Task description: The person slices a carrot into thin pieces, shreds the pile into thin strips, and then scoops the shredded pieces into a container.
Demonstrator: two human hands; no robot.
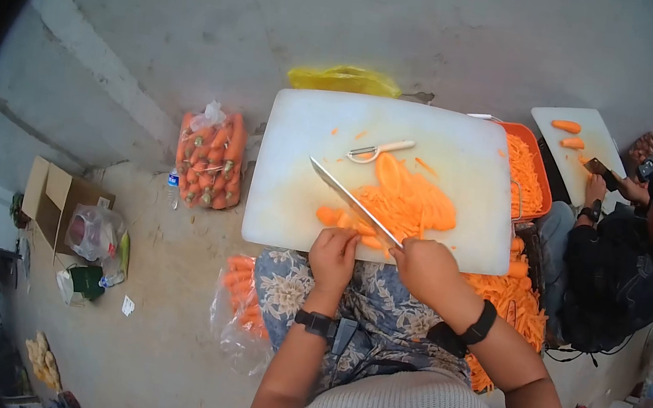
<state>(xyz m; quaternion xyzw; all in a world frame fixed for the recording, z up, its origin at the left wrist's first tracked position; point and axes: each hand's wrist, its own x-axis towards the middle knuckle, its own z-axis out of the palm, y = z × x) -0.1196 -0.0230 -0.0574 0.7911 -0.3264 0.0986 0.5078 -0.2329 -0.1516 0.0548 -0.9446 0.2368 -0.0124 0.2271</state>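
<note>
A large white cutting board (299,158) lies in front of me, over my lap. My right hand (427,270) is closed round the handle of a kitchen knife (352,199), whose long blade points to the far left across the carrots. My left hand (333,257) is at the board's near edge, its curled fingers against a carrot piece (347,224); the fingertips are partly hidden. Thin carrot slices (418,204) are heaped right of the blade, in the middle of the board. Beyond them rests a peeler (380,151) with a pale handle.
Shredded carrot fills an orange basket (547,185) on the right, with more carrot strips (517,302) nearer me. Bagged carrots (210,158) stand left. A co-worker (628,255) cuts carrots on another board (578,164). A cardboard box (63,205) sits far left.
</note>
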